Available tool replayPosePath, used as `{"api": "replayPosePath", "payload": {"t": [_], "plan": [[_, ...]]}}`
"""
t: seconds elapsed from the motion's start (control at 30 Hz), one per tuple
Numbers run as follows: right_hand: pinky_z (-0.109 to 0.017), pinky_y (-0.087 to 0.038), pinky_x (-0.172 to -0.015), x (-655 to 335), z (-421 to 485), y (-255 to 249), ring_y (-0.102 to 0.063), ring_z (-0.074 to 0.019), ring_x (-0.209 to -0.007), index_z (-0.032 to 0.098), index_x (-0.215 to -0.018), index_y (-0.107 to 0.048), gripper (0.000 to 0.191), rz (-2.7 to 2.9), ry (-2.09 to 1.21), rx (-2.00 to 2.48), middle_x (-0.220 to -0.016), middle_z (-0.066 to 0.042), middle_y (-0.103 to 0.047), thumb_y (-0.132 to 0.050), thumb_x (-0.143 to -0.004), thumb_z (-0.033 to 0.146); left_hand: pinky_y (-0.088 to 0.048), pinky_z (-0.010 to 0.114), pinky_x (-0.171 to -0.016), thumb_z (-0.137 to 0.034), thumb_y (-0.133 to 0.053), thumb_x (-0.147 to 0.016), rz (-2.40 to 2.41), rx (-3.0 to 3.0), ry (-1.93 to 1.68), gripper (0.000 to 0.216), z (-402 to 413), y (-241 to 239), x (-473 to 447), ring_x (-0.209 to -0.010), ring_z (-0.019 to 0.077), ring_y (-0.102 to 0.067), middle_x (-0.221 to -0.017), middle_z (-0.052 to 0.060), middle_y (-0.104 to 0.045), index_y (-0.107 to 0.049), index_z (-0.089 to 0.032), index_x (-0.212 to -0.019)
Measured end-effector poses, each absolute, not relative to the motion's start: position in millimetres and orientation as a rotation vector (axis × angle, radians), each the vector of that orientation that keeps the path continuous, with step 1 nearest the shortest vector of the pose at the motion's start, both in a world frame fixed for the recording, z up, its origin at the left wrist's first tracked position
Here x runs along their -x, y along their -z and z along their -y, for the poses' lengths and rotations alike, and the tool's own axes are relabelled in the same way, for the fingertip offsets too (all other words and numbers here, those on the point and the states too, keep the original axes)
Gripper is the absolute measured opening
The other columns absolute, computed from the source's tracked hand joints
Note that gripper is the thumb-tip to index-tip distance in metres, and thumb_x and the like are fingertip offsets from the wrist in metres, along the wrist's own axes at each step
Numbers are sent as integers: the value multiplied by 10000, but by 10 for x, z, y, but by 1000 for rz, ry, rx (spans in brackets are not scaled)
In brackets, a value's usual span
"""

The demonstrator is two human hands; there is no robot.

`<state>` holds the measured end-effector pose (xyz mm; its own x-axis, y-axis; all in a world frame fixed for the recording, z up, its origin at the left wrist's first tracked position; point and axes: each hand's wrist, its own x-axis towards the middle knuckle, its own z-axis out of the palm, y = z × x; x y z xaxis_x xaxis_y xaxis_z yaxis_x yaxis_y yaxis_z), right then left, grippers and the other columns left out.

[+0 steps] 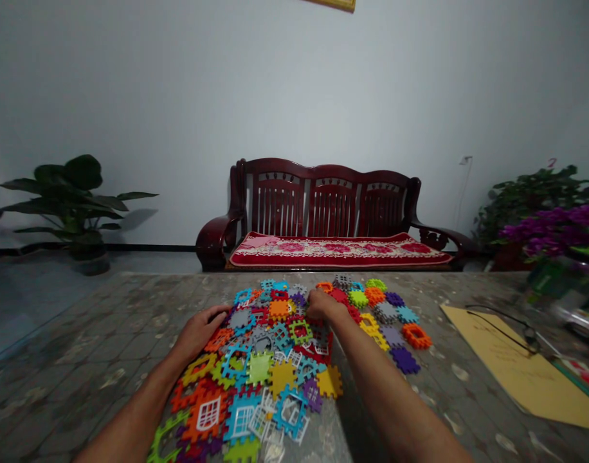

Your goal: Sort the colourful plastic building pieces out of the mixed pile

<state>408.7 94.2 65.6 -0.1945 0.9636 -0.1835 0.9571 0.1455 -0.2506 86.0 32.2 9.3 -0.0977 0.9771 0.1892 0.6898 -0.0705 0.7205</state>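
A pile of colourful plastic interlocking toy tiles (260,368) with toothed edges covers the middle of the table. Some are solid squares, others frames or window-like panels. My left hand (200,331) rests at the pile's left edge, its fingers stretched toward a grey tile (240,319). Over the pile's far right part, my right hand (321,305) has its fingers curled downward. A purple tile (298,299) lies right beside it; whatever its fingertips hold is hidden. To the right of that arm is a second group of tiles, including an orange frame (416,335) and a dark purple square (404,360).
The table (116,334) has a patterned grey cover. At right lie a yellow paper sheet (526,366) and a dark cord or eyeglasses-like item (504,325), near purple flowers (555,231). Beyond the table stands a wooden bench (330,199); a potted plant (72,199) is at left.
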Motion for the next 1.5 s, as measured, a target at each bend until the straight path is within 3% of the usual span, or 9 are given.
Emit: {"api": "replayPosePath", "payload": {"t": [0.13,0.27,0.5,0.7,0.87,1.13,1.37,1.5], "plan": [[-317,-496,-775,-4074,-929,-660,-637,-301,-1044,144,-1082,-634,482,2295,-469,1959,-1193,-184,-628,-671,-602,113,-497,359,-934,-470,-489,-785,-1807,-1778,-996,466,-332,-85,-862,-1002,249,-685,-1116,66,-745,-730,-199,-1078],[-295,-457,-731,-4106,-878,-599,-649,-261,-947,167,-1049,-615,420,2197,-439,1876,-1017,-121,-691,-648,-637,99,-498,364,-931,-453,-501,-779,-1816,-1772,-1003,444,-321,-110,-878,-994,251,-688,-1104,59,-750,-737,-211,-1066],[-249,-420,-706,-4347,-762,-542,-605,-169,-812,209,-929,-607,175,1936,-444,1618,-875,-18,-669,-570,-761,175,-489,356,-947,-440,-499,-774,-1822,-1772,-1001,443,-313,-122,-884,-1027,247,-678,-1129,53,-742,-736,-212,-1070],[-230,-440,-580,-4533,-498,-389,-588,-138,-625,181,-921,-627,189,1771,-650,1487,-735,4,-642,-526,-766,219,-502,353,-926,-455,-510,-760,-1807,-1759,-1018,438,-312,-125,-889,-990,247,-692,-1084,45,-758,-742,-217,-1046],[-272,-480,-751,-4619,-229,-217,-646,-177,-827,195,-904,-681,206,1796,-799,1394,-888,-24,-703,-570,-732,181,-497,348,-934,-460,-496,-769,-1811,-1778,-989,459,-316,-113,-881,-1017,245,-683,-1116,51,-748,-733,-213,-1075],[-308,-480,-848,-4570,7,-424,-633,-226,-964,205,-1245,-605,609,2080,-678,1558,-1155,-54,-662,-737,-656,284,-489,345,-946,-477,-490,-783,-1812,-1788,-984,470,-313,-101,-869,-1042,242,-674,-1126,54,-744,-726,-213,-1091],[-344,-420,-976,-4542,26,-431,-565,-251,-1136,211,-1252,-603,593,2149,-524,1478,-1236,-72,-630,-718,-671,225,-486,352,-942,-476,-496,-771,-1806,-1781,-990,472,-322,-101,-874,-1024,246,-676,-1119,63,-745,-730,-199,-1074],[-342,-436,-961,-4817,-15,-507,-571,-231,-1115,212,-1217,-616,548,2050,-547,1347,-1215,-62,-637,-680,-674,167,-495,341,-925,-480,-504,-758,-1831,-1772,-979,474,-300,-136,-884,-1017,249,-679,-1114,54,-748,-735,-210,-1072]]}}
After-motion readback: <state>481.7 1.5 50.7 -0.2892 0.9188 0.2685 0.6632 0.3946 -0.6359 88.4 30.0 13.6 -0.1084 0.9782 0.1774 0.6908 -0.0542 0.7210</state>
